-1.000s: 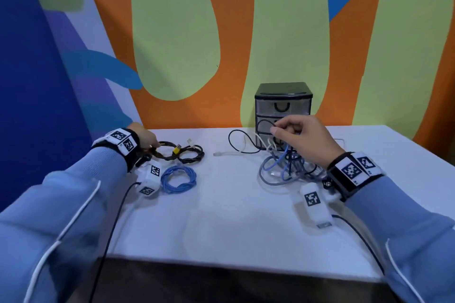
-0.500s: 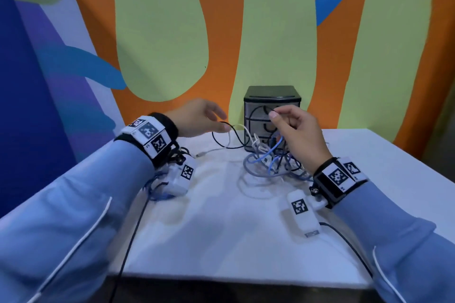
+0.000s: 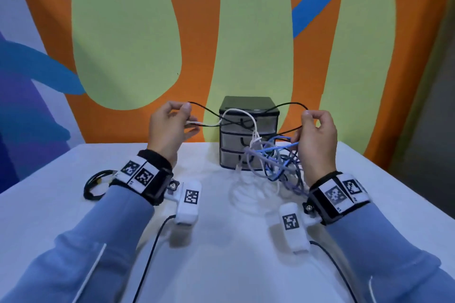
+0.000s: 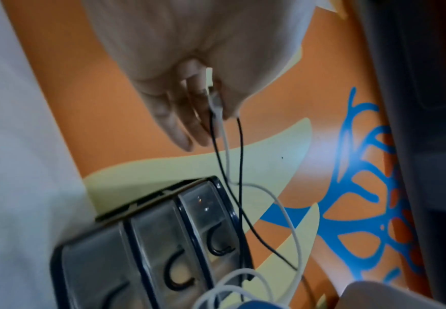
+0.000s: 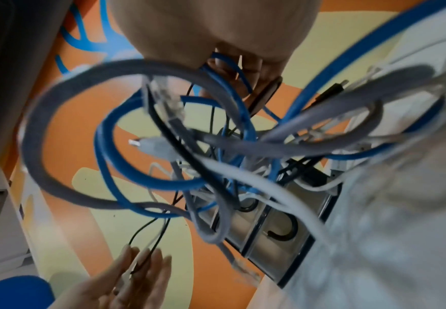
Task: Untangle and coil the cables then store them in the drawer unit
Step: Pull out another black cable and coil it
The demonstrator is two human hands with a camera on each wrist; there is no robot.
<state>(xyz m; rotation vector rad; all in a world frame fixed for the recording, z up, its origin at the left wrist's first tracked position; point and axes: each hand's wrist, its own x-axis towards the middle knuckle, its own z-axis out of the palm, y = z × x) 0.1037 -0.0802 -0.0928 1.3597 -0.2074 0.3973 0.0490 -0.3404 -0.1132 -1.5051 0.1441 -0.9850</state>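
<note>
A thin black cable stretches in the air between both hands, in front of the three-drawer unit. My left hand pinches that cable and the end of a white cable; the left wrist view shows both strands running from the fingers. My right hand pinches the black cable's other side, and its lower fingers hold blue strands. The tangle of blue, grey and white cables hangs from it down to the table, filling the right wrist view. All drawers are closed.
A coiled black cable lies on the white table at the left, partly behind my left wrist. The drawer unit stands against the painted wall. The table's right edge is near my right arm.
My left hand left the coiled black cable, crossed to the tangle and took the black and white strands. Both hands rose and moved apart, lifting the black cable off the table.
</note>
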